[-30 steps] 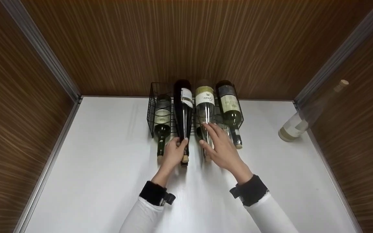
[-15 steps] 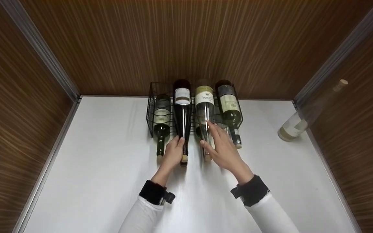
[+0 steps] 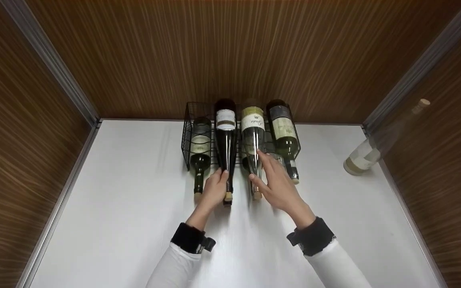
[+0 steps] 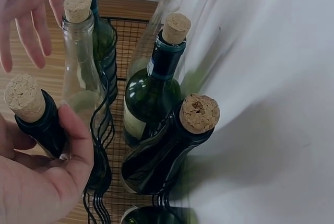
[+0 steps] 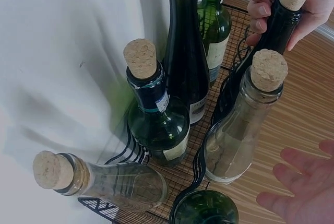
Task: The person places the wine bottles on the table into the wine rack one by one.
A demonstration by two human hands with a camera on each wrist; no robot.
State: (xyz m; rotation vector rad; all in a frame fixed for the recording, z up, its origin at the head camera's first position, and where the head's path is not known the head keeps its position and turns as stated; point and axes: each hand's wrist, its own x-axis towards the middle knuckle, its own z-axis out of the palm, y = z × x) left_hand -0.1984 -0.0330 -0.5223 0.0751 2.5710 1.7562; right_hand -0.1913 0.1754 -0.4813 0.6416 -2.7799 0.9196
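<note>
My left hand [image 3: 215,187] grips the neck of a dark corked wine bottle [image 3: 225,140], which lies on the upper level of a black wire wine rack [image 3: 185,136]. Its white label faces up. The left wrist view shows the thumb and fingers wrapped around the neck, just below the cork [image 4: 25,97]. My right hand [image 3: 280,184] has its fingers spread beside the clear wine bottle [image 3: 253,140] to the right. In the right wrist view those fingers [image 5: 292,179] stand apart from the clear bottle's glass.
A green bottle [image 3: 283,128] lies at the rack's right end, and another green bottle [image 3: 201,148] sits lower at the left. More corked bottles [image 5: 156,104] fill the lower level. A clear bottle [image 3: 362,158] stands upright at the right. Wood-grain panels [image 3: 230,52] enclose the white surface [image 3: 134,192].
The dark bottle has rolled in place, so its label turned from facing right to facing up. My left thumb shifted slightly left with it. My right hand drifted slightly right.
</note>
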